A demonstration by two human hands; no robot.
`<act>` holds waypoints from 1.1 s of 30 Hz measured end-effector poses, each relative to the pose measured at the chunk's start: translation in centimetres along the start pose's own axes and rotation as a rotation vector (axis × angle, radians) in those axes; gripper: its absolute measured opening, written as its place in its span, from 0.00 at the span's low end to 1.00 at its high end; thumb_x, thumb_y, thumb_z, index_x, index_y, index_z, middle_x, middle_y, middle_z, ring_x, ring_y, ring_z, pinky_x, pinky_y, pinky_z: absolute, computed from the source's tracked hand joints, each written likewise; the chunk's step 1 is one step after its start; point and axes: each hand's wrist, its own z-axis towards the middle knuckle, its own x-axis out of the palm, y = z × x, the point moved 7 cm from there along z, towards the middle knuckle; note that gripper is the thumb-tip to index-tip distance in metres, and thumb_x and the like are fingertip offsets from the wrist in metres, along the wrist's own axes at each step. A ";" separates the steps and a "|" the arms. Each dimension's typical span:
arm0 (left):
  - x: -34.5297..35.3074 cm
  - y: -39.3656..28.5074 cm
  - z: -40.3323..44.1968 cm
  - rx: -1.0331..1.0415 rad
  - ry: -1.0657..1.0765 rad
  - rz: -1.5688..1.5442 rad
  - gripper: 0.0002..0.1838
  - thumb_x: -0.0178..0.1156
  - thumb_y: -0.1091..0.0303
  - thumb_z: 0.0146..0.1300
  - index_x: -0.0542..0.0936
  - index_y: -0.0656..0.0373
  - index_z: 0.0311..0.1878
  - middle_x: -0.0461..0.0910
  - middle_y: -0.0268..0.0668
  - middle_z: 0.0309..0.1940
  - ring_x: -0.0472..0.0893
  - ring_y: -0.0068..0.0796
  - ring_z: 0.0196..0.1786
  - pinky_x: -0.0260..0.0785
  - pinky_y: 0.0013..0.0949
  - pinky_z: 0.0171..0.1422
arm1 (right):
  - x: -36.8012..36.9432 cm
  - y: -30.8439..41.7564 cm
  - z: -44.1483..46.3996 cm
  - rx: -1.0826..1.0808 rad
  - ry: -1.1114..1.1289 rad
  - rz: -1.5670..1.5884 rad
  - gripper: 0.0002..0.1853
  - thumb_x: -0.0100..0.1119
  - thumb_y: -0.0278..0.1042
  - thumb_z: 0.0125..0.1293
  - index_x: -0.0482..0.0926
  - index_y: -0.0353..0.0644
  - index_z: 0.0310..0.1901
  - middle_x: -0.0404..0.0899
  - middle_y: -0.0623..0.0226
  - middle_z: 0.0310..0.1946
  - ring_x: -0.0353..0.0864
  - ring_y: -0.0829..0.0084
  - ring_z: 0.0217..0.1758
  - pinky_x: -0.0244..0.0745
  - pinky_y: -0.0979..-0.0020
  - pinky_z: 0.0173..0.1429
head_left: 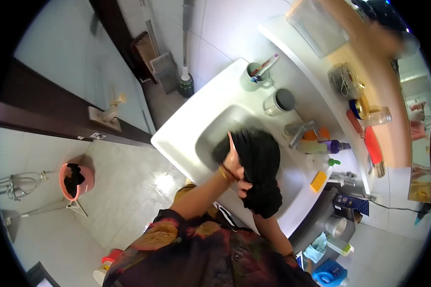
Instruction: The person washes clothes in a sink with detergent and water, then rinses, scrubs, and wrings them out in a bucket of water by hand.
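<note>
Left grip (233, 161) closed on the left edge of a black cloth (258, 167); part of the hand is behind fabric, so can't tell how tight. Right grip (244, 188) curled round the cloth's near part, only fingers showing. Cloth is bunched above the bowl of the white sink (186, 123). Right side of sink: yellow block (318, 182). Far side of sink: grey cup (278, 102), contents unclear; just left of it, green mug (250, 83) with slim brush-like items (269, 66) standing in it. Well left: pink bucket (87, 182) holding black fabric (73, 183), some over the rim. Far right: shelf (398, 143) with clear bin (316, 28).
</note>
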 end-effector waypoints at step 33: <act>-3.0 0.3 2.8 0.079 -0.305 0.194 0.16 0.52 0.60 0.62 0.75 0.61 0.47 0.79 0.39 0.41 0.78 0.34 0.41 0.72 0.35 0.50 | -8.2 5.6 -1.9 -0.235 -0.386 -0.213 0.38 0.44 0.68 0.59 0.60 0.52 0.64 0.65 0.65 0.61 0.63 0.62 0.64 0.53 0.51 0.66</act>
